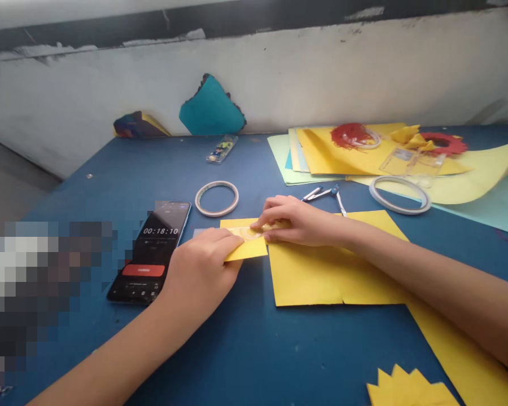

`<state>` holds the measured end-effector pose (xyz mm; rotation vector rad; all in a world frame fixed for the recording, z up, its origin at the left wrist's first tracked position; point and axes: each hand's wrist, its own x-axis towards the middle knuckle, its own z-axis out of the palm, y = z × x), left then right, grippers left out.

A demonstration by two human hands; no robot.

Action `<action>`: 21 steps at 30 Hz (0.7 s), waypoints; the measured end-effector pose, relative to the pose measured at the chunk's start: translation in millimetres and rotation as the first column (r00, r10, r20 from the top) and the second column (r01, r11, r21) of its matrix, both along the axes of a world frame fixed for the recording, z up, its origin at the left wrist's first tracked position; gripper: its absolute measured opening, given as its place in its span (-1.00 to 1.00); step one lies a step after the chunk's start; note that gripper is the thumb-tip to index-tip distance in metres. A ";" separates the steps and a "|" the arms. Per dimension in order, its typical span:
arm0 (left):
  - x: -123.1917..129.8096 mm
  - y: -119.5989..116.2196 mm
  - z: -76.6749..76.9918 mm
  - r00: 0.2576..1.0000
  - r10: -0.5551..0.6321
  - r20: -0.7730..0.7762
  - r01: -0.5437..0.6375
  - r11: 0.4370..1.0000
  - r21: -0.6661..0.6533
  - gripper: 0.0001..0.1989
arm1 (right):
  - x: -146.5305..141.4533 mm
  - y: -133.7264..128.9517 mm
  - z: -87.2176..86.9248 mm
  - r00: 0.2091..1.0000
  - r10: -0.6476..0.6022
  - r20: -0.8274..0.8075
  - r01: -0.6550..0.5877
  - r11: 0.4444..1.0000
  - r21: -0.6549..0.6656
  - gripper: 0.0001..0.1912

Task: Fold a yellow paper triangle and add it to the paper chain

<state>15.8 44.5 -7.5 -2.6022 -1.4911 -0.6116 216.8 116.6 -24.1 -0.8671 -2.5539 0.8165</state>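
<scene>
My left hand (205, 259) grips a small piece of yellow paper (254, 248) at its left side, thumb on top and fingers underneath. On that paper lies a flat, pale, see-through strip (242, 232) with curved markings; its kind is hard to make out. The fingertips of my right hand (290, 221) are bent together and press on the strip's right end. Under my right wrist lies a larger yellow sheet (313, 282). Just beyond that hand is a drawing compass (334, 192) with its legs spread, partly hidden by the hand.
A phone showing a timer (152, 248) lies left, near a tape roll (217, 198). Another tape roll (400, 195) rests right, before stacked coloured papers (317, 152) bearing red thread (349, 136). A zigzag-edged yellow paper (410, 389) is at the front. A wall borders the table's back.
</scene>
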 end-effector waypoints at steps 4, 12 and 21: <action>0.9 5.9 0.6 0.996 0.053 0.072 -0.045 0.992 -0.114 -0.85 | -0.4 0.3 -0.2 1.000 -0.002 -0.001 0.002 1.000 0.004 -0.80; 2.6 13.5 4.5 0.980 0.162 0.118 -0.132 0.966 -0.224 -0.84 | -1.5 -0.5 1.4 1.000 -0.015 0.016 0.015 1.000 0.019 -0.89; -1.8 12.2 1.4 0.985 0.123 0.122 -0.111 0.989 -0.102 -0.86 | -0.7 -2.8 -2.5 1.000 -0.004 0.006 0.004 0.996 0.086 -0.85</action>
